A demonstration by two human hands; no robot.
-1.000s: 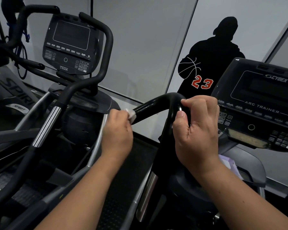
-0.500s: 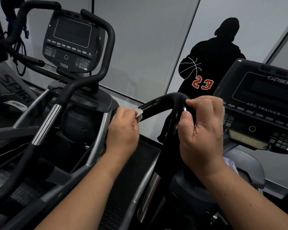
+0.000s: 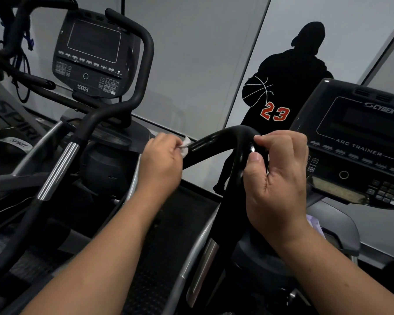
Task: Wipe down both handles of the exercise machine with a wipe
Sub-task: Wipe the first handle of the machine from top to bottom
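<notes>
A glossy black curved handle (image 3: 216, 142) of the Cybex arc trainer rises in the middle of the view and bends left at its top. My left hand (image 3: 162, 162) is closed around the handle's free left end, pressing a small white wipe (image 3: 185, 146) against it; only a corner of the wipe shows past my fingers. My right hand (image 3: 278, 178) grips the handle at its bend, thumb on the near side and fingers curled over the top. The machine's other handle is out of view.
The arc trainer's console (image 3: 359, 142) sits just right of my right hand. A second machine with a 750A console (image 3: 91, 57) and its own black handle (image 3: 114, 110) stands to the left. A grey wall panel with a basketball-player silhouette (image 3: 284, 87) is behind.
My left hand with the wipe has slid slightly along the handle's end. The right hand keeps its grip at the bend. The view shifted a little.
</notes>
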